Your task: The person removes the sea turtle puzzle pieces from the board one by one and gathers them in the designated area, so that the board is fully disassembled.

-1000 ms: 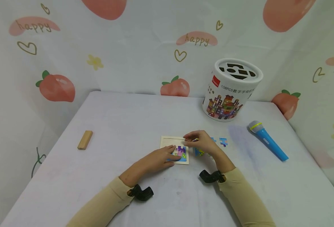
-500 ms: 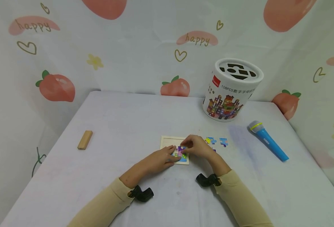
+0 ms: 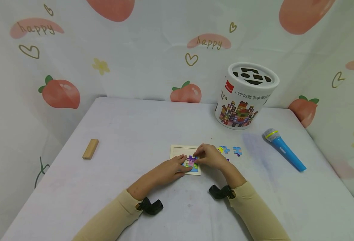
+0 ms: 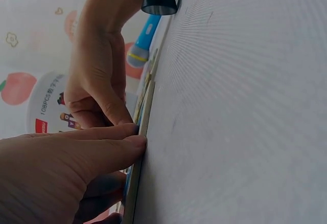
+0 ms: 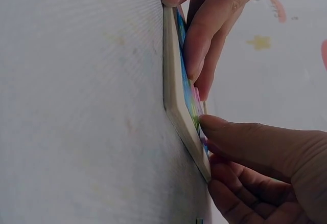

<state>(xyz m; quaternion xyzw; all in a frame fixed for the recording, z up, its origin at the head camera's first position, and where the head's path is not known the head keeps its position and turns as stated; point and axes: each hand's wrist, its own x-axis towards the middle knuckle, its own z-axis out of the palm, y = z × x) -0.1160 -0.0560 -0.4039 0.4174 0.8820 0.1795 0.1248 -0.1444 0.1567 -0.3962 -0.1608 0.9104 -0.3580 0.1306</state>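
LH [image 3: 171,169] fingers extended on puzzle tray [image 3: 178,150], prob. to steady it; RH [image 3: 210,156] thumb/index pinch puzzle pc. [image 5: 204,142], prob. for alignment. Loose pcs. [image 3: 224,149] far R, w/in reach.

Purple, pink, blue puzzle [image 3: 192,163]; cream frame [image 3: 172,151]

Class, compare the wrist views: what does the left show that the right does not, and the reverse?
Only the left wrist view: the blue toy microphone with a grey head and the white printed cylindrical container. Only the right: the jigsaw's pink-and-green area. Both: the pale wooden frame, the left hand, the right hand and the white tabletop.
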